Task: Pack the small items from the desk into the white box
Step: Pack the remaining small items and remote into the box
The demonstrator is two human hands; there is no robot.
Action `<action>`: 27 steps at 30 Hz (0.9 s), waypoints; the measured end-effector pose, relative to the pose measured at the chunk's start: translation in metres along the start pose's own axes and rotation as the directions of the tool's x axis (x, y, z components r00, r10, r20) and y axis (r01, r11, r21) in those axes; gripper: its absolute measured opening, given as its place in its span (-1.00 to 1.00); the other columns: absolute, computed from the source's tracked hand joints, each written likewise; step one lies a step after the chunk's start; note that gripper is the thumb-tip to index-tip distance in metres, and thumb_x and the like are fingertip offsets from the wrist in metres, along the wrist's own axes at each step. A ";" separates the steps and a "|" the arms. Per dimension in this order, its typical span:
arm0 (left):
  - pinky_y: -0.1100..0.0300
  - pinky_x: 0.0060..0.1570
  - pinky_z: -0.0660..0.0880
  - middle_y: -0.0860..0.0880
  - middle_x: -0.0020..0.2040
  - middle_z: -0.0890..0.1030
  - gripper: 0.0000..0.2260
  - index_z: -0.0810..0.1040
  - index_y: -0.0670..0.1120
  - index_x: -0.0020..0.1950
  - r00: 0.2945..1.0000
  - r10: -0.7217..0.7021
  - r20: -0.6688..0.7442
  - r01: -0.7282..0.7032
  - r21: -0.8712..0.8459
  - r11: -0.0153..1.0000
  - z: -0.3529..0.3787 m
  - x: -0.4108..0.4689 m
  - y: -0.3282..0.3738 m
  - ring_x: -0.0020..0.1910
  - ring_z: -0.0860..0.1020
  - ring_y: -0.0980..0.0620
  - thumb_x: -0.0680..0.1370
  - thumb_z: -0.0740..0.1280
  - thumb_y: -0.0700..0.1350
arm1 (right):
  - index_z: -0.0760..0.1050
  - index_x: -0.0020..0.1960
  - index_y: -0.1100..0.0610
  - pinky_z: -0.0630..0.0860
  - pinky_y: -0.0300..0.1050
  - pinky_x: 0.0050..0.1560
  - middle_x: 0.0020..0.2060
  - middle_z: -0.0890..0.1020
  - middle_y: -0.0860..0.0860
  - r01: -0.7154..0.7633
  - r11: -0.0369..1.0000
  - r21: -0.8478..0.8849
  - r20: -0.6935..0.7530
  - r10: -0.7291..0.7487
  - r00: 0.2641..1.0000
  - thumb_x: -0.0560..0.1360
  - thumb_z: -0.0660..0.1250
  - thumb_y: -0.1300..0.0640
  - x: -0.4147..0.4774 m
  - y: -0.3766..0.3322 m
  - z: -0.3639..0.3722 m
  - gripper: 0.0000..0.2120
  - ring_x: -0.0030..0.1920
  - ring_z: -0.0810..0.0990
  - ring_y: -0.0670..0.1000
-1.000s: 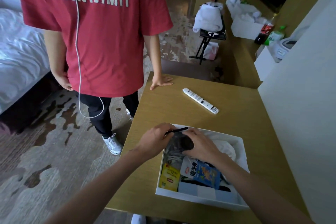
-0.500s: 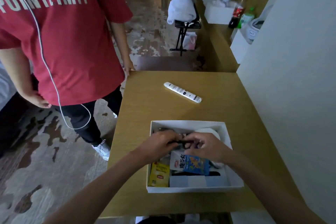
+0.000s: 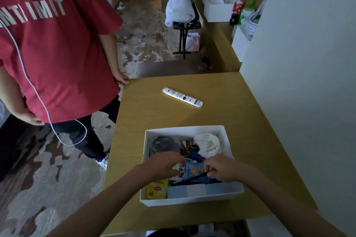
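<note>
The white box stands on the wooden desk near its front edge. Inside lie a yellow tea packet, a blue snack packet, a dark bundle, a crumpled white bag and keys. My right hand is over the box and pinches a thin black pen that slants down to the left. Over the box's left half, my left hand has its fingers curled on the snack packet's left edge. A white remote control lies on the desk beyond the box.
A person in a red T-shirt stands at the desk's left side, one hand on its far corner. A white wall borders the desk on the right. Farther back stand a folding rack with white cloth and a counter with bottles.
Both hands moved from the box's middle toward its near half. The black pen, first held between both hands, is now in my right hand alone. The camera view shifted right.
</note>
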State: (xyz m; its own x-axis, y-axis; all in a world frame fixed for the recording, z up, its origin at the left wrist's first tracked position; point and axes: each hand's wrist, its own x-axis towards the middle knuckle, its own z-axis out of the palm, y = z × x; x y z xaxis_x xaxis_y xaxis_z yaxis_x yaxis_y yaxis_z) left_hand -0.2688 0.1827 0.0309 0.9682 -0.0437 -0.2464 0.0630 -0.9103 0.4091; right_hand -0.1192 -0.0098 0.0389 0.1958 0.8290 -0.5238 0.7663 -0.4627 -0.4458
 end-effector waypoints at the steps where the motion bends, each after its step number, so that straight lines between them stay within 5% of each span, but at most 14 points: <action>1: 0.24 -0.14 0.30 0.06 0.13 0.54 -0.76 0.48 0.08 0.18 1.000 -0.013 0.007 0.013 0.011 1.000 0.000 0.001 0.000 0.08 0.48 0.09 0.51 0.32 -0.03 | 0.51 0.00 0.12 0.47 -0.05 -0.05 -0.06 0.62 0.08 0.001 0.999 -0.049 0.008 0.000 1.000 0.55 0.30 0.16 0.003 -0.002 0.004 -0.94 -0.08 0.57 0.05; 9: 0.10 -0.02 0.46 0.03 0.17 0.59 -0.75 0.53 0.06 0.17 0.987 -0.137 0.089 0.134 0.031 0.990 0.002 0.010 0.011 0.12 0.52 0.03 0.55 0.19 -0.13 | 0.54 0.19 0.16 0.49 -0.06 -0.16 -0.04 0.62 0.18 0.149 0.908 -0.393 -0.002 -0.163 0.987 0.54 0.28 0.13 0.013 -0.004 0.021 -0.75 -0.07 0.60 0.15; 13: 0.13 -0.18 0.39 -0.07 0.11 0.62 -0.71 0.55 0.07 0.16 0.961 -0.205 0.186 0.169 0.191 0.967 0.007 0.016 0.020 0.03 0.56 -0.07 0.51 0.20 -0.19 | 0.54 0.15 0.23 0.56 0.00 -0.13 -0.03 0.61 0.20 0.157 0.872 -0.464 0.032 -0.160 0.987 0.52 0.29 0.26 0.014 0.007 0.013 -0.78 -0.09 0.61 0.15; 21: 0.15 -0.02 0.44 -0.06 0.17 0.61 -0.69 0.54 0.03 0.13 0.937 -0.350 -0.001 0.348 0.086 0.933 -0.012 0.020 0.021 0.08 0.55 -0.07 0.50 0.17 -0.26 | 0.55 0.15 0.17 0.57 0.09 -0.03 0.06 0.56 0.18 0.266 0.880 -0.393 0.088 -0.251 0.964 0.55 0.30 0.11 0.025 0.005 0.008 -0.77 -0.04 0.59 0.15; 27: 0.16 0.01 0.47 -0.06 0.13 0.63 -0.75 0.58 -0.05 0.14 0.921 -0.371 -0.121 0.364 -0.077 0.928 -0.030 0.020 0.022 0.07 0.57 -0.05 0.57 0.15 -0.18 | 0.51 0.00 0.08 0.50 -0.08 -0.11 -0.07 0.60 0.04 0.276 0.930 -0.244 0.020 -0.280 0.960 0.57 0.26 -0.03 0.031 0.006 -0.014 -0.81 -0.12 0.57 0.01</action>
State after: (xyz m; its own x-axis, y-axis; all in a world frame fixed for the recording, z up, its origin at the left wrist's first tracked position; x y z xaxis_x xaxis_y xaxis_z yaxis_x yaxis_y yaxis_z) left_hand -0.2408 0.1741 0.0609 0.8973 0.3472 -0.2728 0.4296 -0.8290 0.3581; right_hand -0.0996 0.0174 0.0301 -0.0389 0.9188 -0.3929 0.9159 -0.1244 -0.3816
